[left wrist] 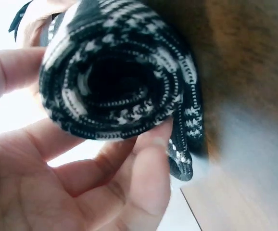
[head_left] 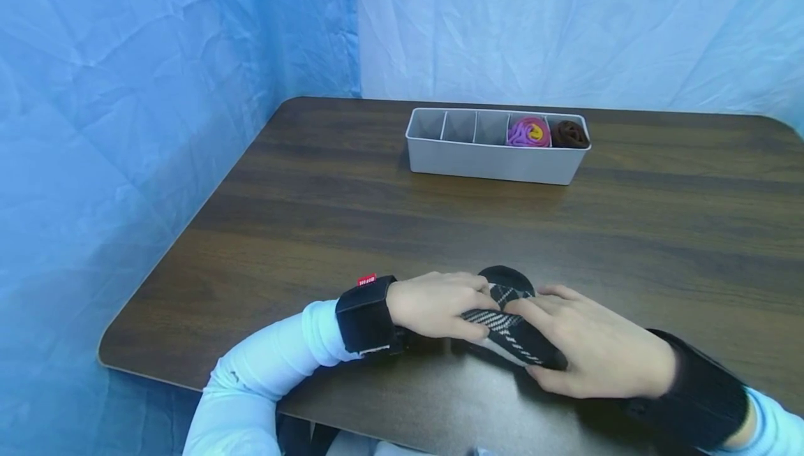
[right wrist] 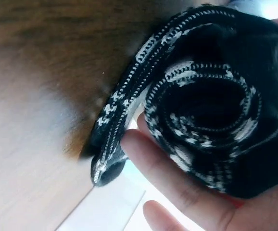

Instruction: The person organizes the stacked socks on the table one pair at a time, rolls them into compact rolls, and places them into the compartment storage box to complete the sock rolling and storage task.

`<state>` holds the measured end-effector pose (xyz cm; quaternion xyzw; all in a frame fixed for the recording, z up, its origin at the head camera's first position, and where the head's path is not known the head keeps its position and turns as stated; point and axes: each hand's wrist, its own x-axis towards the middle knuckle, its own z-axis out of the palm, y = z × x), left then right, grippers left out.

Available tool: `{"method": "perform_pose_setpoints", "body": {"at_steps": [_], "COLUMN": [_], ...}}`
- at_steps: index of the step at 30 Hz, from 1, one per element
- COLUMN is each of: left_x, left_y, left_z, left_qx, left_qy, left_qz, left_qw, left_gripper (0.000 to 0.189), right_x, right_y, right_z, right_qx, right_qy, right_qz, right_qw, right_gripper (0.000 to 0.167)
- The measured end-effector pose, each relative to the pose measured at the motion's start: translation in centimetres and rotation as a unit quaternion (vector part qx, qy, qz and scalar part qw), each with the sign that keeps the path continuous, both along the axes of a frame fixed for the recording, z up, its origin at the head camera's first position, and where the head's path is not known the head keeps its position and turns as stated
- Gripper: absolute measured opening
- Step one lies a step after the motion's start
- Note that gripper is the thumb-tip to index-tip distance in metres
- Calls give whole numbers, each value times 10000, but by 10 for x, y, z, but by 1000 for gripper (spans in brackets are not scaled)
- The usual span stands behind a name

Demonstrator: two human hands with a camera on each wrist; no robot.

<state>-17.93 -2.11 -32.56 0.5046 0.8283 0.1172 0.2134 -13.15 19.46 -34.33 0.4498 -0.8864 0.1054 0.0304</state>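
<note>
Both hands hold a partly rolled pair of black-and-white patterned knit socks [head_left: 511, 336] low over the near part of the table. My left hand [head_left: 440, 304] grips the roll from its left end, fingers over the top and thumb on the near side. From the right end my right hand [head_left: 593, 346] holds it with bent fingers and thumb. In the left wrist view the coiled layers of the socks [left wrist: 170, 89] show end-on between thumb and fingers. The right wrist view shows the other end of the sock roll [right wrist: 204, 72], with a flat unrolled tail lying against the table.
A grey divided box [head_left: 490, 161] stands toward the back of the dark wooden table [head_left: 301, 225]. Its two right compartments hold a purple-and-pink rolled item [head_left: 526, 133] and a brown rolled item [head_left: 569, 135]. Blue sheeting [head_left: 157, 79] hangs behind and at the left.
</note>
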Motion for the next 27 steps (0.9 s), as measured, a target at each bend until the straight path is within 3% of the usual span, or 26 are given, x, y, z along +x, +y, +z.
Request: {"method": "perform_pose_setpoints", "body": {"at_steps": [5,9,14,17,19,21,24,27], "left_x": [-3,-5,-7,-6,-4,1,11,20], "left_y": [0,1,0,1,2,3,4,5], "left_z": [-2,-2,-3,-4,-4,-2,1,1], "left_qx": [171,259,421,603,800,1030,1191,1071], "left_qy": [-486,-675,-468,-55,426,1123,2265,2910], "left_qz": [304,631,873,1096,1176,1043,618,294], "left_qw": [9982,9954,9942,9921,9889,9828,9647,9502], "left_gripper": [32,25,21,20,21,22,27,39], "right_x": [1,0,-3,-4,-4,-6,-11,-17], "right_y": [-1,-2,-3,-3,-3,-3,-5,-6], "right_z": [0,0,2,2,4,5,8,10], "right_qx": [-83,-304,-703,-921,-946,-973,-909,-717], "right_qy": [223,366,779,976,1020,1043,1061,1065], "right_qz": [-295,-395,37,181,196,207,147,-31], "right_qw": [9993,9981,9945,9908,9901,9896,9901,9917], "right_gripper": [61,67,60,52,48,44,40,34]}}
